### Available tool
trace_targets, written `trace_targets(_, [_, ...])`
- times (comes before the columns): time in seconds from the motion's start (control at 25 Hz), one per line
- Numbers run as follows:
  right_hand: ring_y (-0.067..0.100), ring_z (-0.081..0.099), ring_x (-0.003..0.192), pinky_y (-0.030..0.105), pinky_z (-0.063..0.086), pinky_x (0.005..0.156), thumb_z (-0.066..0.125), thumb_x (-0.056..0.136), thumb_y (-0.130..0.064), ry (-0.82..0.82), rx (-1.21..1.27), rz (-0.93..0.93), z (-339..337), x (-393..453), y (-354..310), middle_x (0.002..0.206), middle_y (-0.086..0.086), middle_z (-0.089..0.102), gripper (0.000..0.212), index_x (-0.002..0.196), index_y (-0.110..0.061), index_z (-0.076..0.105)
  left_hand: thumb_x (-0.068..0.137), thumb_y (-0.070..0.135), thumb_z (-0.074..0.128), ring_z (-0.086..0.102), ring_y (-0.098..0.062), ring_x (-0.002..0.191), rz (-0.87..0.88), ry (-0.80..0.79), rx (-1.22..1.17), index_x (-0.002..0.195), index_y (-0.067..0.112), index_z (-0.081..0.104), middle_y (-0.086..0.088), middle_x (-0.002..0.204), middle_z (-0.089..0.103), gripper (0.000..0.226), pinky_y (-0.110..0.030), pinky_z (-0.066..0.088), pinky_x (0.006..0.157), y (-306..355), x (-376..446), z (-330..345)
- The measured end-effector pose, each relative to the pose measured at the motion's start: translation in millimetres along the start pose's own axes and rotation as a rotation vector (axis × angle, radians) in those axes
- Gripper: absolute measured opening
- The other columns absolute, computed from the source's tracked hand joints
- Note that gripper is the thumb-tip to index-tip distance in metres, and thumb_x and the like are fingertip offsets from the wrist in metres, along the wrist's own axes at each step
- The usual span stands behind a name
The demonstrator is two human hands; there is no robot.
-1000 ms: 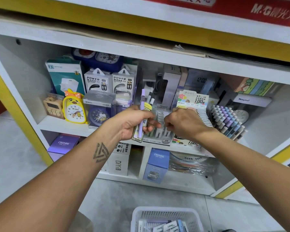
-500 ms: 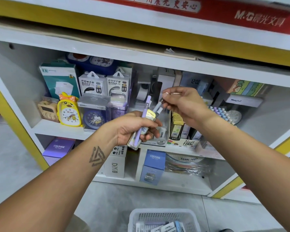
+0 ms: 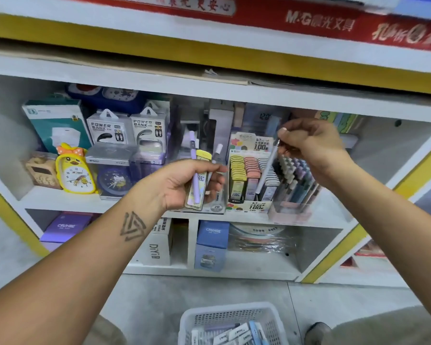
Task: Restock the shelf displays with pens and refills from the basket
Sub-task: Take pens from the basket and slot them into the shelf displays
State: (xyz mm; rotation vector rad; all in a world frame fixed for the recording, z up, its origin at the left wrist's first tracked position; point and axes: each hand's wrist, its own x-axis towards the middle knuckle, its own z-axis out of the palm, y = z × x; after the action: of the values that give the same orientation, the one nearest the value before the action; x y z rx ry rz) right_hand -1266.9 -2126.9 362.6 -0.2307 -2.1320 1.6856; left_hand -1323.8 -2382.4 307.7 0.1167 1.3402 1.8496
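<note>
My left hand (image 3: 184, 181) grips a bundle in front of the middle shelf: a purple pen (image 3: 194, 168), a yellow-capped refill case (image 3: 201, 175) and a pale pen (image 3: 216, 155). My right hand (image 3: 311, 148) pinches the top of a white pen (image 3: 266, 170), which hangs slanted over the refill display box (image 3: 249, 180) of yellow, pink and grey cases. A clear pen stand (image 3: 296, 185) with pastel-capped pens sits right of that box. The white basket (image 3: 232, 322) on the floor holds several pens and refill packs.
The shelf (image 3: 60, 200) also carries a yellow duck clock (image 3: 74, 170), a blue clock, power bank boxes (image 3: 110, 128) and a teal box (image 3: 57, 120). Below are Cruhre boxes (image 3: 212, 245) and a DIY box. A yellow frame post (image 3: 346, 247) borders the right.
My right hand has pulled one white pen out of the bundle in my left hand and carried it right, over the refill box. The left hand stayed roughly where it was.
</note>
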Motion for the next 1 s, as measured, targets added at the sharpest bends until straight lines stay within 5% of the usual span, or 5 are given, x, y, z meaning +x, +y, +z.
trace_targets(0.32, [0.029, 0.062, 0.058, 0.045, 0.058, 0.065, 0.071, 0.089, -0.003, 0.093, -0.212, -0.164, -68, -11, 14, 0.076, 0.04, 0.06, 0.01, 0.097, 0.001, 0.066, 0.095, 0.005, 0.054, 0.064, -0.02, 0.054, -0.032, -0.02, -0.058, 0.099, 0.004, 0.057, -0.023, 0.091, 0.073, 0.006, -0.022, 0.052, 0.047, -9, 28, 72])
trace_targets(0.48, [0.037, 0.069, 0.073, 0.053, 0.059, 0.074, 0.07, 0.09, -0.006, 0.061, -0.28, -0.265, -81, -20, 21, 0.079, 0.022, 0.07, 0.009, 0.094, -0.012, 0.066, 0.095, 0.004, 0.054, 0.064, -0.019, 0.052, -0.056, 0.015, -0.045, 0.097, 0.002, 0.059, -0.021, 0.079, 0.071, 0.005, -0.021, 0.052, 0.045, -12, 42, 100])
trace_targets(0.68, [0.015, 0.069, 0.075, 0.039, 0.058, 0.075, 0.072, 0.089, -0.013, -0.044, -0.561, -0.367, -78, -28, 39, 0.081, 0.0, 0.071, 0.006, 0.093, -0.014, 0.068, 0.097, 0.003, 0.052, 0.07, -0.024, 0.059, -0.06, 0.086, -0.022, 0.105, -0.003, 0.059, -0.021, 0.081, 0.072, 0.012, -0.027, 0.06, 0.054, -18, 53, 117])
trace_targets(0.84, [0.01, 0.066, 0.073, 0.028, 0.053, 0.069, 0.073, 0.087, -0.015, -0.086, -0.645, -0.377, -74, -27, 48, 0.075, -0.005, 0.068, 0.008, 0.092, -0.016, 0.067, 0.098, 0.002, 0.05, 0.071, -0.025, 0.063, -0.063, 0.101, -0.017, 0.1, -0.008, 0.057, -0.023, 0.085, 0.073, 0.013, -0.029, 0.059, 0.062, -17, 56, 120])
trace_targets(1.0, [0.016, 0.067, 0.076, 0.037, 0.057, 0.072, 0.072, 0.089, -0.013, -0.147, -0.696, -0.346, -71, -26, 53, 0.078, -0.002, 0.068, 0.006, 0.09, -0.013, 0.066, 0.097, 0.002, 0.053, 0.072, -0.026, 0.064, -0.062, 0.126, 0.004, 0.1, -0.006, 0.059, -0.023, 0.085, 0.073, 0.011, -0.032, 0.06, 0.063, -16, 53, 121])
